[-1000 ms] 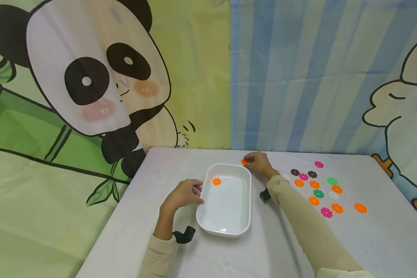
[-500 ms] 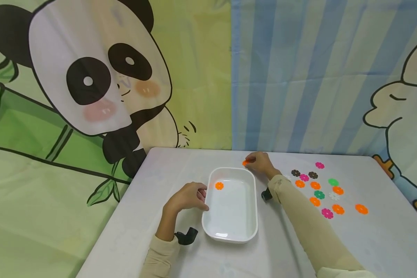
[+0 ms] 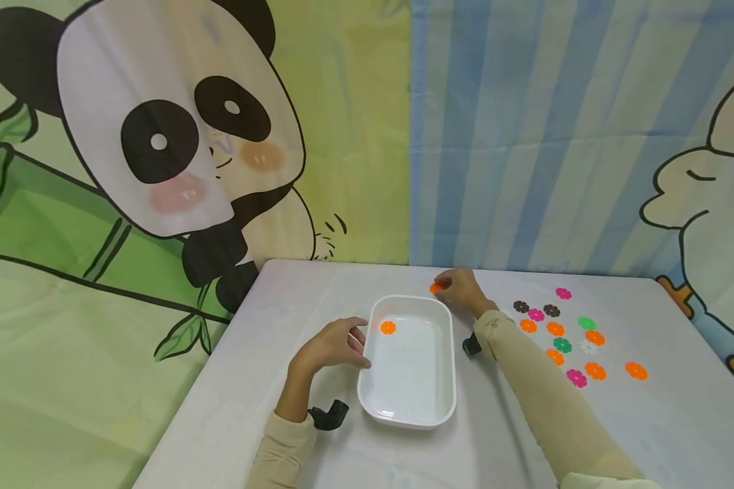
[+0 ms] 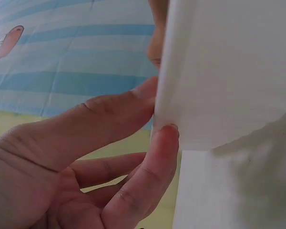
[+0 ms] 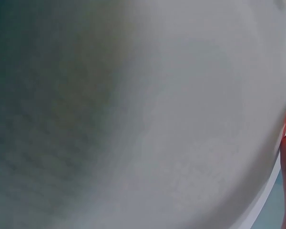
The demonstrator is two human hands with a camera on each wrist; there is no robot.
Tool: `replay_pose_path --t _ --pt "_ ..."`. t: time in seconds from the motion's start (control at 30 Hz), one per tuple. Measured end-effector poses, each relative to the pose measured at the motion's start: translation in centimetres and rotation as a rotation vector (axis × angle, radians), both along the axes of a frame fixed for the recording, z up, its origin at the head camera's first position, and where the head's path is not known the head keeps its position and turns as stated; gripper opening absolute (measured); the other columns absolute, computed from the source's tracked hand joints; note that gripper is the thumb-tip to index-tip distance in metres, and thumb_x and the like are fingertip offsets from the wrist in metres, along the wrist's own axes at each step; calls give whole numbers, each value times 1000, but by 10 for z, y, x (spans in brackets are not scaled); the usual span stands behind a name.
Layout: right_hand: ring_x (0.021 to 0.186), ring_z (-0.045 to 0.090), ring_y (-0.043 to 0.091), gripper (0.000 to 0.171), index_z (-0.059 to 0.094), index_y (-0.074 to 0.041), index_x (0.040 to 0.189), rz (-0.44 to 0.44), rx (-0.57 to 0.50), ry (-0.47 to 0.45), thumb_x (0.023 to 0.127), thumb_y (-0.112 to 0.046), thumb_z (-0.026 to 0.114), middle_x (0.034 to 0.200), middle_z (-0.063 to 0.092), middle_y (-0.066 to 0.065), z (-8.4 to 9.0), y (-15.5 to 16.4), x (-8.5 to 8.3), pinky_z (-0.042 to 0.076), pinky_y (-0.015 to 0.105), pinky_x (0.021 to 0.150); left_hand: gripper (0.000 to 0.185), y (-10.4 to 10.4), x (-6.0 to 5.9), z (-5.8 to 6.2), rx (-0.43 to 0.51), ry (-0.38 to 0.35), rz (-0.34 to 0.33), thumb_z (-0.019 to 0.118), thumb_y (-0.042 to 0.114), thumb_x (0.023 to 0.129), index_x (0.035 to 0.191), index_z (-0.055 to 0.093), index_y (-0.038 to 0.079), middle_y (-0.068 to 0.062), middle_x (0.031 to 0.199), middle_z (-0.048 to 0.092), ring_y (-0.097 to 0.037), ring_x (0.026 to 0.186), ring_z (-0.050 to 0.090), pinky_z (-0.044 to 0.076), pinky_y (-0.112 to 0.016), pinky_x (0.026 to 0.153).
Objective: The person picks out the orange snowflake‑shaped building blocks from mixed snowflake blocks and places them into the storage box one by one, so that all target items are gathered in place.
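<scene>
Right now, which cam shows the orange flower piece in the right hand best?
Head view: the orange flower piece shows pinched at the right hand beyond the white tray. Right wrist view catches only an orange sliver at its edge; left wrist view shows none of it.

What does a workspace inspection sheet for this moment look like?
Surface: pale grey table.
Job's things: white rectangular plastic tray with one orange flower-shaped plastic disc inside; a second orange flower disc at the right hand's fingertips, behind the tray.
Clutter: loose flower discs, orange, pink, green, brown and white, on the table right of the tray.
Grippers: left hand touches the tray's left rim; right hand pinches the second disc.
Cables: nothing seen.
Surroundings: panda cartoon backdrop, blue striped curtain.
</scene>
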State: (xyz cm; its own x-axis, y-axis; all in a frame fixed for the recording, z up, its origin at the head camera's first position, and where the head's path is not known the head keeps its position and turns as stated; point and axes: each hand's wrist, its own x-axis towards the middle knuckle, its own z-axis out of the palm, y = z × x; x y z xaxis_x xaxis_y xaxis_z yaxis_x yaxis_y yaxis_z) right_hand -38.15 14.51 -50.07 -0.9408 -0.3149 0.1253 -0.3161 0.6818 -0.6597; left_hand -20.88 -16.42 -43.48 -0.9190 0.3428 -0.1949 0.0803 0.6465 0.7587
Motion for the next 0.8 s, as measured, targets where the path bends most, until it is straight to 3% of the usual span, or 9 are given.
replay_pose_path --t 0.27,0.57,0.8 --pt "94 64 31 36 71 3 111 -9 3 28 79 -11 79 104 70 17 3 5 3 53 44 84 69 3 -7 -13 43 14 78 82 13 76 136 51 -1 -2 91 62 -17 80 60 52 -32 72" --pt "94 67 31 35 72 0 110 -83 -120 55 78 -12 81 104 71 17 20 20 7 55 43 81 56 7 -13 -20 131 60 131 79 9 78 127 56 -7 -4 90 64 -18 82 61 53 -31 72" --pt "100 67 30 33 72 -2 111 -127 -246 25 81 -12 79 109 70 15 39 27 15 55 42 83 49 12 -14 -23 158 61 215 78 9 78 121 61 -7 -4 87 66 -18 78 63 54 -31 70"
